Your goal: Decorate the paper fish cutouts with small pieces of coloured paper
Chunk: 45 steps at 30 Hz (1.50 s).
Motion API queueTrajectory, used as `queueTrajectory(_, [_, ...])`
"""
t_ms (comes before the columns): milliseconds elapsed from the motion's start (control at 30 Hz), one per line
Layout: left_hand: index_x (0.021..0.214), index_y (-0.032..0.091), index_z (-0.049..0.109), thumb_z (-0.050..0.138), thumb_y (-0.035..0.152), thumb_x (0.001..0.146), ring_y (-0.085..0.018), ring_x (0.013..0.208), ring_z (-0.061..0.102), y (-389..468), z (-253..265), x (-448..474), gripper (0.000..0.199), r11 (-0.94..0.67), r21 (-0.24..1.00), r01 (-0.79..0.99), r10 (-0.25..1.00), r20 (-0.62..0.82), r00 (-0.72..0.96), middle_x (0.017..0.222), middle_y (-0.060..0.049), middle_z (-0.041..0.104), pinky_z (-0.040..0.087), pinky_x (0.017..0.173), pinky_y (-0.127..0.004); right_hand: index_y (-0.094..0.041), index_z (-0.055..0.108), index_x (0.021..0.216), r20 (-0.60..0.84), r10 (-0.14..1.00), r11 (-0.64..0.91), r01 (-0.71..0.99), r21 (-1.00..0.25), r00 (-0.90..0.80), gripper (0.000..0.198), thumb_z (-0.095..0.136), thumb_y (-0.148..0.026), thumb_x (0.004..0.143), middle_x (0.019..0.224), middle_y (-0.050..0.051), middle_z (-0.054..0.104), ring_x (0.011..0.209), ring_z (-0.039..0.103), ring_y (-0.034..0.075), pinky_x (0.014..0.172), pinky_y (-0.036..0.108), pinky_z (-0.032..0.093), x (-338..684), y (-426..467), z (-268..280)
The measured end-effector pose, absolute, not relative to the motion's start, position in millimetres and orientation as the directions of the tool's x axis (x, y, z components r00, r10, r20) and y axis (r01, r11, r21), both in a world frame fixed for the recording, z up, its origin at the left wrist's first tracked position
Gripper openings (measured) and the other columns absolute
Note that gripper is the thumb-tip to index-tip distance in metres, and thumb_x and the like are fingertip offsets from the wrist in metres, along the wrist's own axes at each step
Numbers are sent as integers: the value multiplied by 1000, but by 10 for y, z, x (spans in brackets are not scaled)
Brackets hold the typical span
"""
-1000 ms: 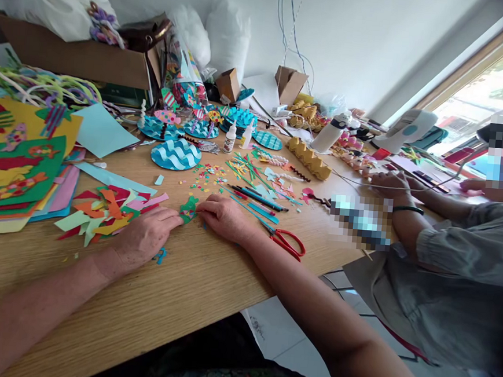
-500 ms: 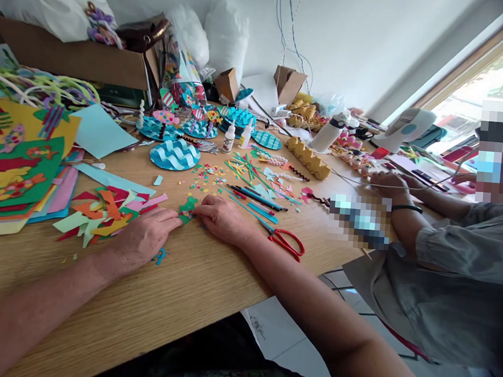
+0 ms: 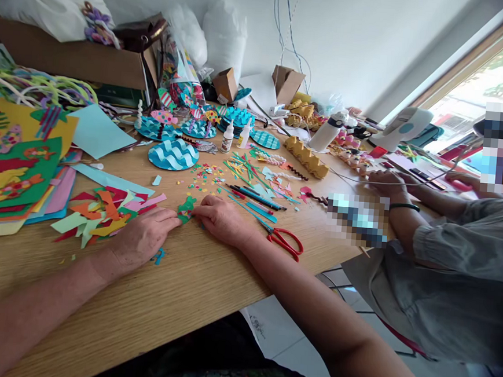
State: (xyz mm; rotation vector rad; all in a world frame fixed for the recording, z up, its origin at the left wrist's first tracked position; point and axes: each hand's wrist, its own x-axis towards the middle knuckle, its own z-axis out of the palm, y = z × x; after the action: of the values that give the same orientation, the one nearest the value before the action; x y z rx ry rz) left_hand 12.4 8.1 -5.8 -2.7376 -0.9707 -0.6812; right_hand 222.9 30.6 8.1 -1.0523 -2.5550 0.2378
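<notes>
A small green paper fish [image 3: 186,209] with coloured bits on it lies on the wooden table between my hands. At its left edge, the fingertips of my left hand [image 3: 147,234] are pressed together and touch the paper. My right hand [image 3: 223,221] pinches the opposite edge with thumb and forefinger, the other fingers curled under. A small blue paper scrap [image 3: 158,256] lies beside my left wrist. Behind the fish are scattered confetti-like paper bits [image 3: 204,178]. Red-handled scissors [image 3: 288,243] rest to the right of my right hand, near several pens [image 3: 259,198].
Paper offcuts [image 3: 101,211] and stacked coloured sheets [image 3: 17,176] lie on the left. Blue wavy discs [image 3: 173,155], glue bottles [image 3: 227,137], a yellow egg-carton strip [image 3: 307,158] and a white bottle [image 3: 328,132] stand farther back. A co-worker's hand [image 3: 386,184] rests at the right.
My hands and the green paper fish stay almost in place. The whole view has shifted very slightly, and the co-worker's head sits a little differently.
</notes>
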Motion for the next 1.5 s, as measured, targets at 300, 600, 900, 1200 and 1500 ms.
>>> queueTrajectory(300, [90,14,62,31,6,78,-19,87,58,78,-35,134,35,-779,21,627,565,459,686,90,-8,63,50,78,-32,-21,65,101,286,723,690,651,-314,-628,28,44,-14,83,85,5,57,77,50,12,69,22,37,2231,318,81])
queueTrajectory(600, [93,13,62,31,6,79,-20,88,58,83,-62,122,34,-780,9,626,560,458,691,92,-9,63,50,78,-33,-23,63,104,282,706,708,652,-271,-650,29,43,-16,84,86,5,56,78,50,13,69,23,36,2222,306,70])
queueTrajectory(900, [91,12,62,31,5,78,-20,89,58,73,-38,129,34,-786,-3,618,544,473,693,91,-10,63,50,79,-33,-23,63,103,268,717,697,660,-280,-643,28,42,-19,85,89,5,57,78,50,12,69,23,36,2211,293,105])
queueTrajectory(1200, [91,14,63,30,5,78,-19,89,57,72,-22,131,36,-770,37,637,584,442,681,92,-9,63,49,81,-34,-24,60,106,244,720,694,670,-262,-650,31,41,-15,84,91,5,55,82,49,13,71,24,36,2203,282,95])
queueTrajectory(1500, [92,15,63,32,8,78,-20,90,59,80,16,118,35,-773,96,628,604,418,679,92,-8,64,50,81,-34,-14,60,95,309,803,596,676,-434,-509,27,40,-8,78,88,6,63,77,54,12,72,22,39,2236,329,130])
